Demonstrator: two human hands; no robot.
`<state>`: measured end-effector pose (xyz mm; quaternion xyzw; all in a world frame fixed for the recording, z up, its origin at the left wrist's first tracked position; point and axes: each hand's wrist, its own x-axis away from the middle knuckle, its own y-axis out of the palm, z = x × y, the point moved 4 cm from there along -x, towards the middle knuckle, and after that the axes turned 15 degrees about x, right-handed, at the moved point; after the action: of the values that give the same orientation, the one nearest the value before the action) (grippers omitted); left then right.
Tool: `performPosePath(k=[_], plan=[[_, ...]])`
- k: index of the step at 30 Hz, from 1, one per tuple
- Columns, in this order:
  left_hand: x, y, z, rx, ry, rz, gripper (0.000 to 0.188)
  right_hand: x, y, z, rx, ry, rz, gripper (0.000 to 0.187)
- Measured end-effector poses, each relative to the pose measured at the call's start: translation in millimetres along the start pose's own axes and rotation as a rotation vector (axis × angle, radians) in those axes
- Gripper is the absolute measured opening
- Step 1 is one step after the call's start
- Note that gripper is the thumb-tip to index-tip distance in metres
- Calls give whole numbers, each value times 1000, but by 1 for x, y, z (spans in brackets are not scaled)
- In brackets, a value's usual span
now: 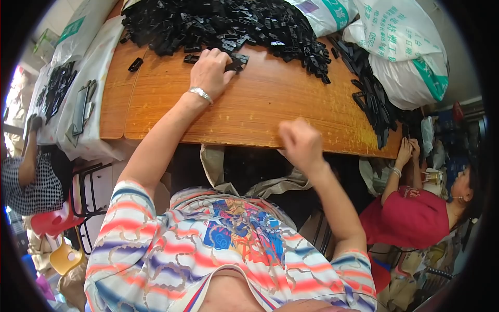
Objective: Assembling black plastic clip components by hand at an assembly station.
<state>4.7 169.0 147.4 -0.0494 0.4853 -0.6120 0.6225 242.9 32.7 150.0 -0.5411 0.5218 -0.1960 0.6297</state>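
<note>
Passage runs over bare tabletop (270, 101) between left hand (210, 73) and right hand (304, 143). Black pile (223, 26) obstructs beyond; black strips (375, 101) obstruct rightward.

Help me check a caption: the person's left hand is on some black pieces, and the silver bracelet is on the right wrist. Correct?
Not quite: the silver bracelet is on the left wrist, as the head view shows. The left hand is indeed on some black pieces.

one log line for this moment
left hand: on black pieces | right hand: blurred, by near edge of table | black heap: beyond left hand
</note>
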Motion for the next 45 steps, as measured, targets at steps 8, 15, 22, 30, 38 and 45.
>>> performPosePath(k=[8, 15, 22, 30, 38, 45], plan=[[42, -17, 36, 37, 28, -319, 21, -69, 18, 166, 470, 637, -87, 28], [66, -11, 47, 170, 18, -377, 29, -72, 33, 138, 348, 611, -237, 31], [60, -3, 59, 218, 100, -313, 32, -50, 32, 58, 26, 371, -181, 26], [51, 0, 36, 139, 75, -368, 29, -51, 29, -2, -255, 257, -72, 21], [56, 3, 16, 291, -21, -336, 30, -70, 48, -27, -218, 107, -2, 23], [55, 4, 12, 314, -40, -340, 28, -70, 49, -46, 146, -167, -17, 26]])
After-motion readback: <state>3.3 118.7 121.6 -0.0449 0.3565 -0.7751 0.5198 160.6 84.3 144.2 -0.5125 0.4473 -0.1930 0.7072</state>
